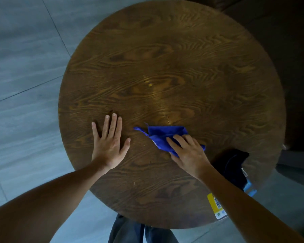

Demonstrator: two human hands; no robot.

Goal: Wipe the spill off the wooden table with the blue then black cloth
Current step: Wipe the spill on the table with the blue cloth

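Materials and finish

Round surface: dark stained wood, bold wavy grain, faint satin sheen at centre. Blue cloth: soft matt fabric, crumpled. Black cloth: matt fabric. Yellow card: printed, slightly glossy. Floor: grey matt tiles.

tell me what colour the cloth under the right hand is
Blue cloth, clearest in the head view.

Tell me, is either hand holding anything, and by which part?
The right hand presses the blue cloth by its near right end. The left hand lies flat, empty.
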